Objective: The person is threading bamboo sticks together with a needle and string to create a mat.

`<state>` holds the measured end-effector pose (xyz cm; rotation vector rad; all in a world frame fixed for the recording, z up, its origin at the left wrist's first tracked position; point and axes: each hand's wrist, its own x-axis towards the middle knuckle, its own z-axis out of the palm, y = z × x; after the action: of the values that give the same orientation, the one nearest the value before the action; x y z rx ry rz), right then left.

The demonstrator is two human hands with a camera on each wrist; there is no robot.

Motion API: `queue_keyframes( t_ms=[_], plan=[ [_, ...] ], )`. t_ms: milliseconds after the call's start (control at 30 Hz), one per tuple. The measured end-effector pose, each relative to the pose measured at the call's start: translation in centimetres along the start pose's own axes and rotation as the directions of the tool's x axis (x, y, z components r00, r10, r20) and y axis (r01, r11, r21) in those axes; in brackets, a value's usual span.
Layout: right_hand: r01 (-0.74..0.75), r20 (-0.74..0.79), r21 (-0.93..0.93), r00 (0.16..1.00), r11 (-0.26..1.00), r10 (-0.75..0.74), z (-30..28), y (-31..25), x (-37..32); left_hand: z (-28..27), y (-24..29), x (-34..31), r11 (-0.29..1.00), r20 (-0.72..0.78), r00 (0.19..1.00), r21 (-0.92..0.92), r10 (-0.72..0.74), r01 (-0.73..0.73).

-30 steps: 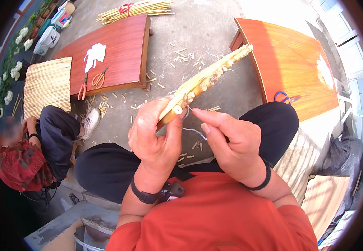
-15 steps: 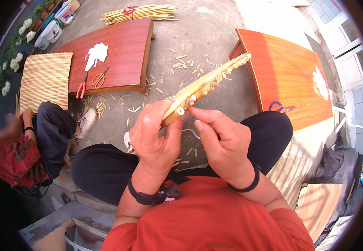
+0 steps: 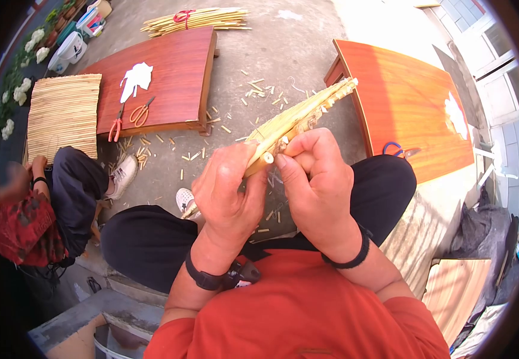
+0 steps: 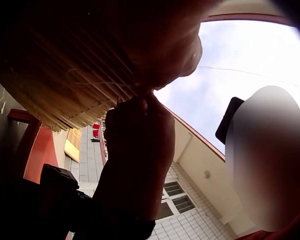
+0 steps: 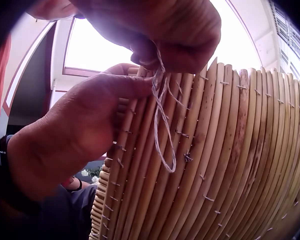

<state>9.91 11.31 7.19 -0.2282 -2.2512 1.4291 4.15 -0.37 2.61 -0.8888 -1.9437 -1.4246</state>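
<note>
A mat of thin yellow sticks (image 3: 289,122), stitched with rows of white thread, stands edge-up between the hands; the right wrist view shows its face (image 5: 215,150). The left hand (image 3: 226,185) grips its near end, thumb on one side and fingers on the other. At the edge, the right hand (image 3: 319,176) pinches with thumb and curled forefinger close to the left thumb. Below those fingers a loop of white string (image 5: 162,145) hangs against the sticks in the right wrist view. The left wrist view is dark, and the string ends are hidden there.
A left table (image 3: 179,78) bears a white cloth, pliers and scissors (image 3: 142,112); a right table (image 3: 415,113) bears blue-handled scissors (image 3: 393,148) and a cloth. Stick offcuts litter the floor. A seated person (image 3: 26,227) at left holds another mat (image 3: 65,113). A stick bundle (image 3: 197,21) lies behind.
The right hand has moved up along the mat's edge, its forefinger now more bent. The mat and left hand have shifted slightly right. The string stretch seen between the hands earlier is now mostly hidden.
</note>
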Motion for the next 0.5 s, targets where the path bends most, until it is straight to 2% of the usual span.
queue_keyframes(
  t_ms=[133,200,267,333,400,467,500],
  plan=[
    [-0.047,-0.038,0.115,0.998,0.992,0.052,0.3,0.1,0.0,0.1,0.0,0.3,1.000,-0.007,1.000,-0.001,-0.010,0.010],
    [-0.089,0.011,0.129,0.996,0.988,0.088,-1.0,-0.7,0.2,-0.2,-0.1,0.4,1.000,-0.016,1.000,-0.015,-0.019,0.019],
    [0.114,0.094,-0.036,0.989,0.993,-0.111,-2.7,-0.6,0.8,-0.6,-0.4,0.7,1.000,-0.005,1.000,-0.021,-0.022,0.022],
    [0.320,-0.072,-0.219,0.937,0.922,-0.342,-4.5,0.8,1.7,-1.6,-1.0,1.4,0.997,-0.031,0.997,-0.003,-0.078,0.078],
    [0.354,-0.093,-0.457,0.894,0.816,-0.439,-6.3,1.6,2.4,-2.9,-1.5,2.4,0.994,-0.048,0.993,0.003,-0.112,0.112],
    [0.342,-0.085,-0.421,0.907,0.840,-0.412,-7.4,2.6,2.5,-4.3,-1.9,3.4,0.998,-0.004,0.998,-0.006,-0.062,0.062],
    [0.344,-0.059,-0.460,0.908,0.819,-0.415,-7.6,2.8,2.5,-5.1,-2.1,3.9,0.999,0.035,0.999,-0.008,-0.039,0.040]
  ],
)
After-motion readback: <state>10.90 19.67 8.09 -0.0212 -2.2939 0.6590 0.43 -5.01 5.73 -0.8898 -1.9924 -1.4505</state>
